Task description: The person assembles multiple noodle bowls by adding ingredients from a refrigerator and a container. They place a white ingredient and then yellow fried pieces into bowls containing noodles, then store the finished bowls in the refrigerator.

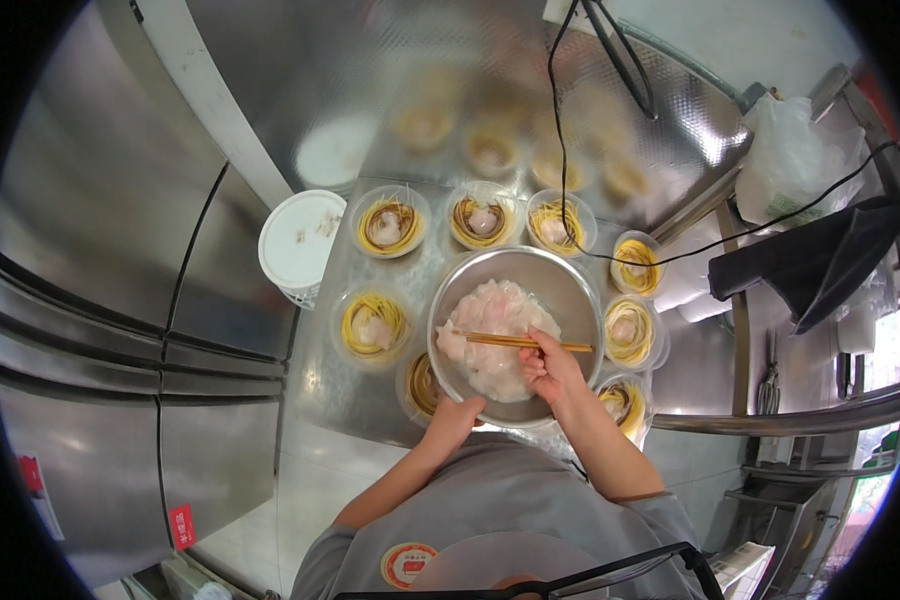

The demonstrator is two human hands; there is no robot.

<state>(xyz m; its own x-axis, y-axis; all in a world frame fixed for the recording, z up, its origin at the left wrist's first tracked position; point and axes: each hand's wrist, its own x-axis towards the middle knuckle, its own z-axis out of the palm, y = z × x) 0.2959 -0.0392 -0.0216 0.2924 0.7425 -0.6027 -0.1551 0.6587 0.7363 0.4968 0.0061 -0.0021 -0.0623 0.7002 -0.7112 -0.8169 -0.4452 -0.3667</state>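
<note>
A large steel bowl (588, 300) holds a heap of pale pink, wet-looking raw meat or fish pieces (505, 305). My left hand (454, 418) grips the bowl's near rim, its fingertips partly hidden beneath it. Over the bowl, my right hand (553, 366) is closed around a pair of wooden chopsticks (490, 340). Their tips point left and touch a pale piece at the heap's left side. Around the steel bowl stand several clear plastic bowls, such as one at the left (373, 325), with yellow strands and pale pieces on top; some also show brown strands.
A metal table (315, 385) carries the bowls against a shiny metal wall (320, 80). A white lidded bucket (300, 240) stands at its left, beside steel cabinet doors (220, 440). A black cable (560, 120) hangs over the far bowls. Dark cloth (810, 260) hangs at the right.
</note>
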